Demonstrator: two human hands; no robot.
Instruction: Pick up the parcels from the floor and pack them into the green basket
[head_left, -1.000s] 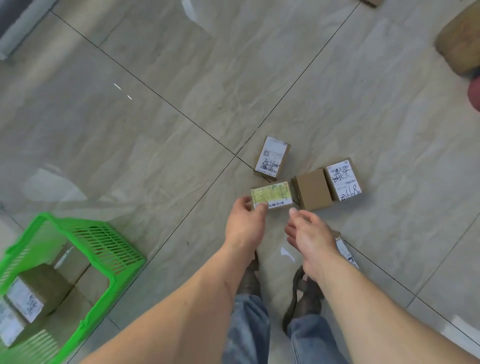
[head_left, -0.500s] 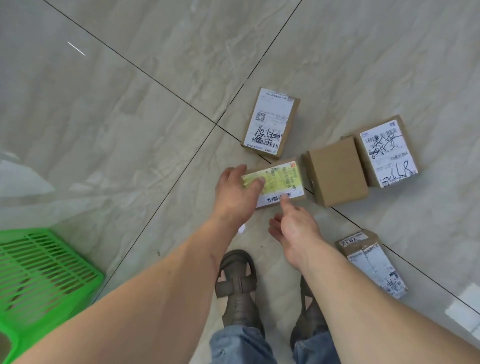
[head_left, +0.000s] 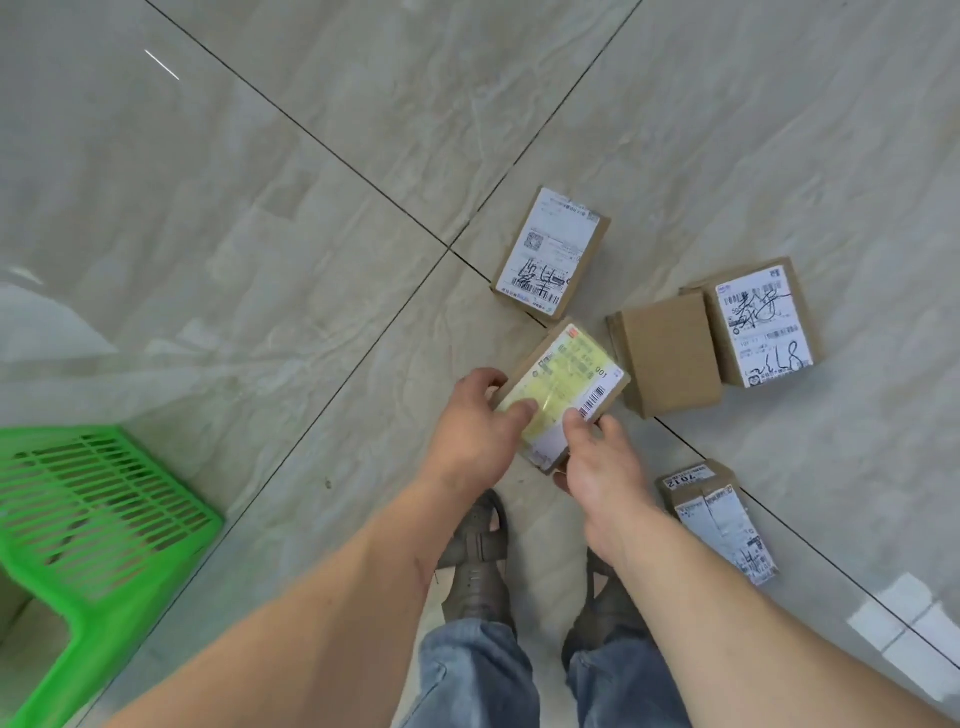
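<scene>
A person stood on a pale tiled floor (head_left: 270, 270), looking down at both bare forearms reaching forward. The left hand (head_left: 470, 431) and the right hand (head_left: 597, 457) together held a small cardboard parcel with a yellow-green label (head_left: 563, 387), tilted. The left grip was clamped on its near left end, thumb on the label; the right grip pinched its near right edge, thumb by the barcode.

Four more parcels lay on the floor. A white-labelled parcel (head_left: 551, 253) lay just beyond the held one. To the right, a plain brown box (head_left: 670, 356) touched a parcel with scribbled black writing (head_left: 759, 325). Nearer, on the right, lay a parcel marked 7012 (head_left: 719, 519).

The green basket (head_left: 98, 525) stood at the near left, well apart from the parcels. Sandalled feet and jeans showed below the arms.
</scene>
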